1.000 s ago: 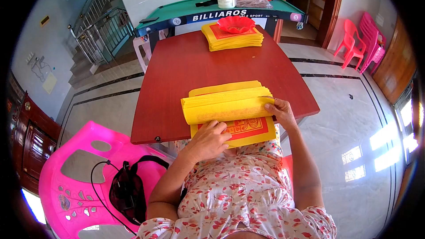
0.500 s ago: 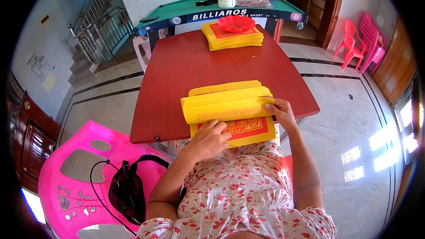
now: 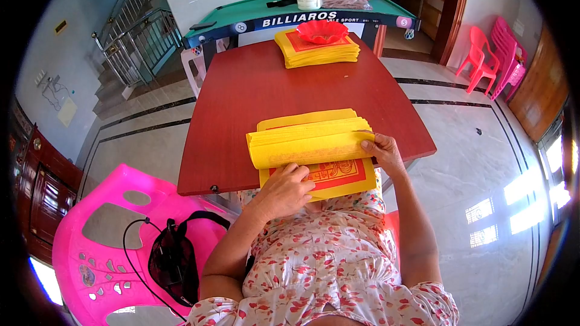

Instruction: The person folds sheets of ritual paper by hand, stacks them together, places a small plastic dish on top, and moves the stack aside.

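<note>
The right hand (image 3: 384, 152) is clamped, thumb against fingers, on the right end of the folded yellow sheets (image 3: 302, 149), which extend leftward from that pinch, their long axis running crosswise and rising slightly toward it. The left hand (image 3: 283, 192) touches their near edge, left of the pinch; whether its partly hidden fingertips grip anything, I cannot tell. Both hands are in contact, so neither is nearer. A red-printed sheet (image 3: 345, 173) shows just below the pinch, on its body side.
</note>
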Tool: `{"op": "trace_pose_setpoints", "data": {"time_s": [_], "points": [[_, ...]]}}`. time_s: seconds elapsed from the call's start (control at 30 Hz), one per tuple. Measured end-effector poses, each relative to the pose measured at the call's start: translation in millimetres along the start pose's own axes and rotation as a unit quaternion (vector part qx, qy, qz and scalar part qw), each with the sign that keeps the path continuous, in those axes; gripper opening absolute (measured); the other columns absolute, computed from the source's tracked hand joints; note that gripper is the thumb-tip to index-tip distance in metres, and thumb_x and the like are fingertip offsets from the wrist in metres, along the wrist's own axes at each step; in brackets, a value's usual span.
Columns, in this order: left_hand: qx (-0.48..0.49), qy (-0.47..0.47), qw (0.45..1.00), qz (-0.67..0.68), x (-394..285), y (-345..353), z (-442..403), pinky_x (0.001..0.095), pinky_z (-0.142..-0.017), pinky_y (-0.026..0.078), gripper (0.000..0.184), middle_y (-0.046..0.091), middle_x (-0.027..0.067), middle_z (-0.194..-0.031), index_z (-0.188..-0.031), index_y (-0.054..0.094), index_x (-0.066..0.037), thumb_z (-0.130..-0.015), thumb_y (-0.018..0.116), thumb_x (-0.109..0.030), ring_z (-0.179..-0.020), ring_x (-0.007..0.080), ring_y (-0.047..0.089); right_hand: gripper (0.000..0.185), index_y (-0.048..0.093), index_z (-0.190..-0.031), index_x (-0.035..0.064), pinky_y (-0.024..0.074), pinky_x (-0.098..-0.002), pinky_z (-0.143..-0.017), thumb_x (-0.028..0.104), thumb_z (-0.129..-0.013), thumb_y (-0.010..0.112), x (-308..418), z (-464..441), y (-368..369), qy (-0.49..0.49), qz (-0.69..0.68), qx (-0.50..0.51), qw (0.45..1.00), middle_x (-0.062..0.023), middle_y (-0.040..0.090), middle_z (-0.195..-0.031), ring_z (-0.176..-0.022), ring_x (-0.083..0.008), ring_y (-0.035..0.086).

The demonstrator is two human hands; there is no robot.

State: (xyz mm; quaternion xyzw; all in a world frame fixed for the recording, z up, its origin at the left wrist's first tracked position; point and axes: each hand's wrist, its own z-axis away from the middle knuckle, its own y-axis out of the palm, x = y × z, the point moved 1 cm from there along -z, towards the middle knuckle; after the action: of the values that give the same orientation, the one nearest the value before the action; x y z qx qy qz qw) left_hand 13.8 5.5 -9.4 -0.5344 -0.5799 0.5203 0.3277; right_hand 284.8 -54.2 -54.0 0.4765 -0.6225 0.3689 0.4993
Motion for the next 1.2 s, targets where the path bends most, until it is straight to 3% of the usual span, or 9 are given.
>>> {"op": "trace_pose_setpoints", "data": {"time_s": [1.2], "points": [[-0.020, 0.011, 1.000, -0.020, -0.1, 4.0, -2.1, 0.0361, -0.081, 0.042, 0.018, 0.052, 0.0090, -0.091, -0.086, 0.066, -0.004, -0.072, 0.066, -0.015, -0.091, 0.0239, 0.049, 0.028, 0.061, -0.108, 0.0014, 0.0542, -0.0245, -0.063, 0.021, -0.089, 0.058, 2.3, 0.5, 1.3, 0.008, -0.001, 0.002, 1.000, -0.0047, 0.065, -0.089, -0.076, -0.0084, 0.062]]}}
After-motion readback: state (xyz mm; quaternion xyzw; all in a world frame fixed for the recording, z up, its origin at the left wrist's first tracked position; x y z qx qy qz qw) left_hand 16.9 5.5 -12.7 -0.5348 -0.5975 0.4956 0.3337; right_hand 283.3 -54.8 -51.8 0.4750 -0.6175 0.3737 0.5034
